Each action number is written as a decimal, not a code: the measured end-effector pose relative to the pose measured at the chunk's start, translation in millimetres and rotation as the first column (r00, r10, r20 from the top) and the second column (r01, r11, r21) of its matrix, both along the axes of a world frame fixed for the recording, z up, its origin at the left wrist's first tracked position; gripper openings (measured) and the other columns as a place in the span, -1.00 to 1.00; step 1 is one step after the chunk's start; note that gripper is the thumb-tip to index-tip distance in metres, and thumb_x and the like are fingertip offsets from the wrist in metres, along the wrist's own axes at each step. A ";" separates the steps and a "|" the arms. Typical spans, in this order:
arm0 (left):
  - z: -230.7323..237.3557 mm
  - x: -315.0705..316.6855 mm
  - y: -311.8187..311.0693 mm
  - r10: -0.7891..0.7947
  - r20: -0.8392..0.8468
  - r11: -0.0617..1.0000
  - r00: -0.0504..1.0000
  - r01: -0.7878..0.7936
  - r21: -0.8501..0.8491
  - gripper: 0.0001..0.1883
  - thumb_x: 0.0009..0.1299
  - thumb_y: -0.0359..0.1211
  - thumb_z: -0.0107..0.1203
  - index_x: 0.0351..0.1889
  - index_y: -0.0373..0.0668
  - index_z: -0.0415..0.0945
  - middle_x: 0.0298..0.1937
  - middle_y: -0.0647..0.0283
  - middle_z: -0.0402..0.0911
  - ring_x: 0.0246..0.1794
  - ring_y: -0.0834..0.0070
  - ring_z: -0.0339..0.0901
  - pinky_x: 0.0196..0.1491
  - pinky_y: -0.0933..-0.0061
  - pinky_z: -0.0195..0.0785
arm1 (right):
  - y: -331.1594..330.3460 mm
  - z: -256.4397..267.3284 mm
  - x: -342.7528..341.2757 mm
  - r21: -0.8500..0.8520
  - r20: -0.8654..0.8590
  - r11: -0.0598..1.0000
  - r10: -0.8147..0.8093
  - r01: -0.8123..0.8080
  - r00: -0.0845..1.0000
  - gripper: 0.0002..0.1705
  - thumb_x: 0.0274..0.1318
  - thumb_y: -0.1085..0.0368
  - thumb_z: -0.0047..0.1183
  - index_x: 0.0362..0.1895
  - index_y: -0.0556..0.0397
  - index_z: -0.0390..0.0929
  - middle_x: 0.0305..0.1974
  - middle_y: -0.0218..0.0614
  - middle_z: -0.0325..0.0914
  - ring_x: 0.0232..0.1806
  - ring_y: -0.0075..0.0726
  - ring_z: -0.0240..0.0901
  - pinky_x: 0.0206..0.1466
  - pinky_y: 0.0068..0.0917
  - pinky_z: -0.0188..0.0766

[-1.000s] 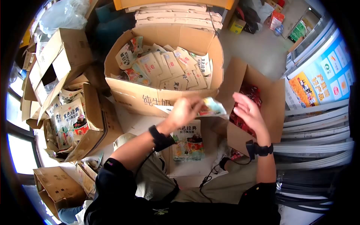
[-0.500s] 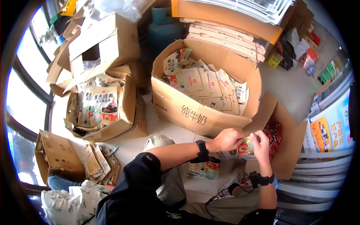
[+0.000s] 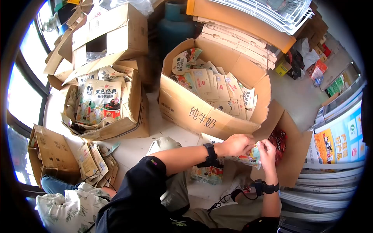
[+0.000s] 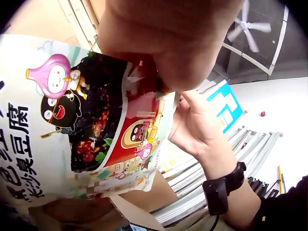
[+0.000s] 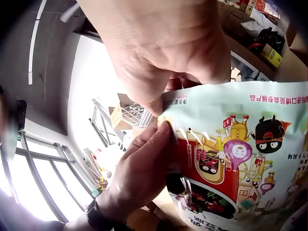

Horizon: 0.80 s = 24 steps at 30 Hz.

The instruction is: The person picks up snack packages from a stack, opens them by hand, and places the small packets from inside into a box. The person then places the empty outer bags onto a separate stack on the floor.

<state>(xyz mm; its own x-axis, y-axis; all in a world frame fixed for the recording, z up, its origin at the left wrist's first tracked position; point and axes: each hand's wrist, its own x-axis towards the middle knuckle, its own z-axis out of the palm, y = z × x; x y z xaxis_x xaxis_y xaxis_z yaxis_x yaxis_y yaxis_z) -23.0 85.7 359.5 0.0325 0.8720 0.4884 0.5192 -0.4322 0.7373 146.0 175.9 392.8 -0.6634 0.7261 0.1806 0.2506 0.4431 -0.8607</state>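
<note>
A printed food pouch (image 3: pixel 250 158) is held in front of the lap, spanning both hands. My left hand (image 3: pixel 237 144) pinches it near one edge, and my right hand (image 3: pixel 268 153) pinches the same edge close beside. In the left wrist view the pouch (image 4: pixel 96 110) shows a dark food picture, cartoon figures and Chinese lettering. From the right wrist view, the left thumb (image 5: pixel 156 139) lies on the pouch's corner, with the right-hand fingertips right above it. Similar pouches (image 3: pixel 208 176) lie stacked on the floor below, partly covered by the left forearm.
A large carton (image 3: pixel 182 110) full of pouches stands ahead. Right of it, an open carton (image 3: pixel 297 149) contains red packets (image 3: pixel 278 141). Another pouch-filled carton (image 3: pixel 132 116) is at left, near loose pouches (image 3: pixel 91 161). Another person's patterned sleeve (image 3: pixel 72 207) shows at lower left.
The right hand, spread and apart from the pouch a second ago, has come in and now pinches its edge beside the left hand. The head view has swung left.
</note>
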 end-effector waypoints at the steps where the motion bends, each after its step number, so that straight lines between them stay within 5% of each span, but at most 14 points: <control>1: -0.1 0.7 -1.0 -0.007 -0.008 1.000 1.000 0.008 0.001 -0.83 0.41 -0.36 0.02 -0.35 -0.29 0.46 -0.32 0.08 0.48 -0.26 0.01 0.49 -0.20 0.11 0.35 | -2.2 0.4 1.5 0.016 0.018 1.000 0.011 -0.011 1.000 -0.74 0.22 0.33 0.08 -0.50 0.20 0.40 -0.59 -0.52 0.36 -0.50 -0.71 0.16 -0.44 -0.59 0.15; 17: -4.7 10.4 7.4 -0.063 0.014 0.997 0.998 0.062 0.047 -0.78 0.44 -0.33 0.00 -0.37 -0.29 0.46 -0.38 -0.01 0.50 -0.31 -0.04 0.48 -0.23 0.07 0.35 | -5.4 12.1 8.8 0.140 0.063 0.990 0.012 -0.020 0.998 -0.76 0.21 0.33 0.08 -0.46 0.24 0.45 -0.63 -0.34 0.39 -0.53 -0.65 0.22 -0.44 -0.52 0.22; 24: 5.0 9.7 7.9 -0.089 0.029 0.995 0.996 0.088 0.041 -0.77 0.45 -0.34 -0.01 -0.40 -0.32 0.44 -0.44 0.03 0.45 -0.36 -0.01 0.44 -0.27 0.10 0.30 | 2.7 0.5 14.7 -0.163 -0.046 0.987 -0.012 0.004 0.999 -0.72 0.25 0.30 0.07 -0.51 0.18 0.46 -0.62 -0.56 0.32 -0.54 -0.76 0.12 -0.52 -0.60 0.07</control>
<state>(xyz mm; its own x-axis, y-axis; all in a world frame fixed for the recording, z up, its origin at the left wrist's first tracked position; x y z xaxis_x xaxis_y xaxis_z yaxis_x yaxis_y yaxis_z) -13.3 93.7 364.5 0.0935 0.8464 0.5243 0.4551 -0.5047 0.7336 160.7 178.6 393.3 -0.6513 0.7534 0.0903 0.2116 0.2946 -0.9319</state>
